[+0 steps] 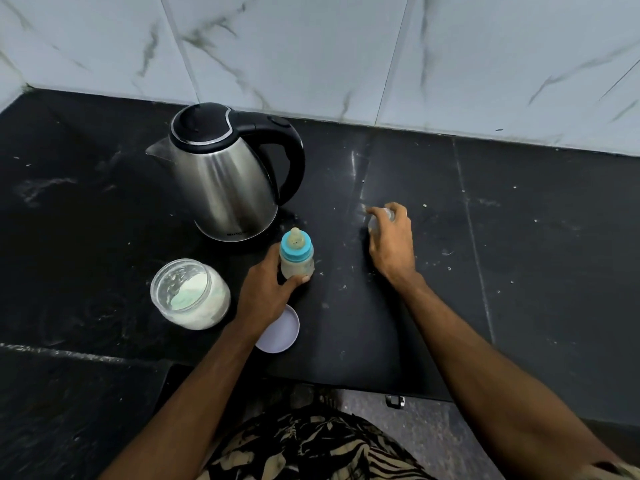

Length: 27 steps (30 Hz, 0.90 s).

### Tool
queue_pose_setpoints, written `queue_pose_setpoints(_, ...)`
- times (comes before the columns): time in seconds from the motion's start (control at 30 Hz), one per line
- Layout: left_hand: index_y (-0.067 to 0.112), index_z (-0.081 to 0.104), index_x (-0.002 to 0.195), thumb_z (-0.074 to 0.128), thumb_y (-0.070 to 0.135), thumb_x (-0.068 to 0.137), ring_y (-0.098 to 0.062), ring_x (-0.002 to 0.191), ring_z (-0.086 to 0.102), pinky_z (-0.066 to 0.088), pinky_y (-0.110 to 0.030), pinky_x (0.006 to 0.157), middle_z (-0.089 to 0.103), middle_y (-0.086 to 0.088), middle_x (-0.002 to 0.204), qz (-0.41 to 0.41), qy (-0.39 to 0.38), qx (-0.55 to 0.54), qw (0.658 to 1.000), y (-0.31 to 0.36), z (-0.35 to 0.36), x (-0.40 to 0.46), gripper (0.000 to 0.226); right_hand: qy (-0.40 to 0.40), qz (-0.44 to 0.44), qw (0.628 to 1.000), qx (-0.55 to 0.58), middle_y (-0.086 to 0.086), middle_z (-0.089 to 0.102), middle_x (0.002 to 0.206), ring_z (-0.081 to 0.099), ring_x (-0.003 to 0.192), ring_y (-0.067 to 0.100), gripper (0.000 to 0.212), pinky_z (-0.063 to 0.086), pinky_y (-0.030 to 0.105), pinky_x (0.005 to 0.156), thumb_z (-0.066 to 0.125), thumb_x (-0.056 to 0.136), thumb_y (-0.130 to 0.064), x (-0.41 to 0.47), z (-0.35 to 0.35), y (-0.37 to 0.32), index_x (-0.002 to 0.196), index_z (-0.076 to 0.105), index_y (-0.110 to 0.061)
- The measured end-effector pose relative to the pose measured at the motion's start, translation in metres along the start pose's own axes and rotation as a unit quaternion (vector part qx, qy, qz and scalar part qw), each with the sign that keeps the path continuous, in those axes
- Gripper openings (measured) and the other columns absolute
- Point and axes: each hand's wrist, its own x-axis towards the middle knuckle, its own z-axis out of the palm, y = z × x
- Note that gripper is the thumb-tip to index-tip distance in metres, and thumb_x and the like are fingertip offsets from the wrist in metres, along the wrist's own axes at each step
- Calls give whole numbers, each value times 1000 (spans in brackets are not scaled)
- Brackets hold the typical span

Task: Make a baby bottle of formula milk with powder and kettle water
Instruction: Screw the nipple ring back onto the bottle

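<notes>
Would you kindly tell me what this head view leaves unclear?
- Clear cap: mostly hidden under the right hand.
- Kettle: closed lid hides the water level.
- Baby bottle: contents unclear through cloudy plastic; left hand covers its side.
- Lid: partly under the left wrist.

Kettle [225, 174] stands at the back of the counter [519, 237], spout to the left, handle to the right. Baby bottle [296, 258] upright just in front of kettle, left hand [268, 292] wrapped around its base. Powder jar [189, 293] left of bottle, open. Jar lid [280, 330] on counter nearest the person, partly under left wrist. Right hand [391, 237] right of bottle, on a clear cap [375, 221] resting on the counter.
</notes>
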Motion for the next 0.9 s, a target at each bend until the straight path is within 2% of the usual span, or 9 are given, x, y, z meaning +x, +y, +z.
queue_pose_setpoints(0.13,23,48,139,81,29,81,-16,125,59,49,-46,106,63,4,134,-2,-1,5,1000,-1,0,0,67,38,-24,996,81,11,46,132,49,116,25,46,46,43,100,64,89,-12,1,-13,-8,132,50,-13)
queue_pose_setpoints(0.2,26,48,138,81,31,81,-16,124,59,49,-47,105,63,6,133,-7,0,4,1000,0,-1,0,66,56,-44,982,173,5,50,128,52,115,17,51,46,33,98,70,86,-20,1,-29,-28,131,48,-13)
queue_pose_setpoints(0.27,28,47,137,81,33,81,-16,125,59,49,-47,104,63,6,133,-13,-2,9,1000,3,-1,0,66,48,-62,964,254,-2,54,124,56,109,11,52,49,24,90,74,85,-26,-3,-47,-54,128,48,-16)
queue_pose_setpoints(0.33,29,46,138,80,35,80,-17,126,58,49,-47,104,62,6,135,-18,-4,14,1000,5,-2,-1,68,19,-111,950,292,-3,57,121,58,106,9,49,50,20,86,76,85,-25,-11,-61,-79,125,51,-15)
queue_pose_setpoints(0.47,34,45,135,75,46,78,-18,120,61,51,-49,99,65,6,130,-28,-8,16,999,10,-5,-4,66,-38,-239,932,271,-3,58,121,56,110,5,45,46,19,93,76,86,-22,-24,-70,-109,124,54,-12)
queue_pose_setpoints(0.57,38,45,133,68,56,76,-17,113,64,54,-49,93,68,7,123,-22,-10,10,1000,12,-6,-6,65,-63,-301,926,220,3,56,126,54,116,13,46,47,30,98,74,87,-27,-25,-56,-113,126,56,-10)
queue_pose_setpoints(0.67,38,46,129,69,54,77,-15,106,67,56,-48,87,70,8,115,-16,-7,13,1000,13,-7,-8,59,-85,-325,924,184,6,55,129,53,119,21,47,47,38,99,72,88,-28,-28,-38,-109,128,56,-9)
queue_pose_setpoints(0.8,36,45,131,61,62,72,-17,105,67,55,-48,86,70,7,114,-18,-10,19,1000,16,-8,-9,66,-88,-316,927,181,5,52,132,48,123,20,47,43,34,103,71,89,-25,-36,-21,-101,130,54,-12)
queue_pose_setpoints(0.9,33,46,133,63,58,75,-18,108,66,55,-48,88,70,6,118,-14,-6,18,1000,15,-7,-9,65,-67,-299,930,204,8,49,135,47,126,18,48,44,32,104,69,91,-19,-44,-14,-99,134,51,-10)
